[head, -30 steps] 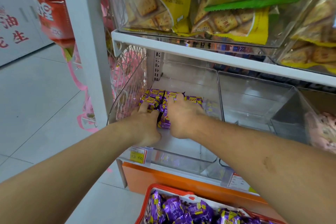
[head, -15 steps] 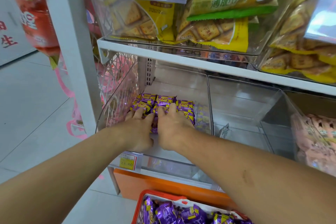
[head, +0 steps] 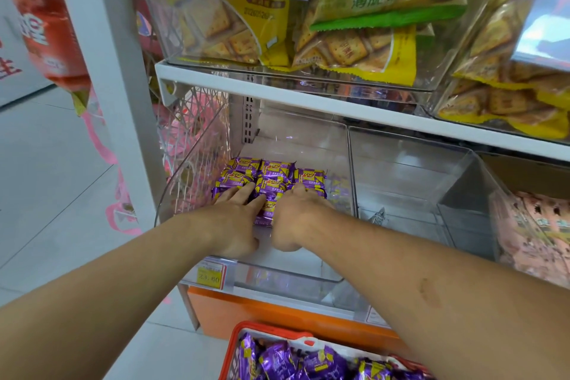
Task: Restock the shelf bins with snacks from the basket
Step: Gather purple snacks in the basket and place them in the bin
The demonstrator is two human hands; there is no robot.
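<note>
Red snack bag (head: pixel 46 31) hangs at the far left beside the white shelf upright (head: pixel 105 77), and both sit further left and lower in view than 0.5 s ago, as the camera has shifted. Next along, the clear shelf bin (head: pixel 191 182) on the lower shelf holds a block of purple snack packs (head: pixel 271 176) at its back, 2 rows deep. The left hand (head: pixel 234 219) lies flat on the near-left packs with straight fingers, much as it did 0.5 s ago. Beside it, almost touching, the right hand (head: pixel 296 219) has its fingers curled down over the near-right packs; 0.5 s ago its fingers reached further forward over the block, and whether it now pinches a pack or only presses I cannot tell. A yellow price tag (head: pixel 209 277) reading 23.60 sits on the bin's front edge, under the left wrist. To the right, a second clear bin (head: pixel 410 170) holds only 1 small silver wrapper (head: pixel 377 216), and further right lie pink snack packs (head: pixel 530 234). Above, cracker bags (head: pixel 354 46) in yellow and green fill the upper bins. At the bottom edge, the red basket (head: pixel 239 336) holds more loose purple packs, a little more of it in view than 0.5 s ago
</note>
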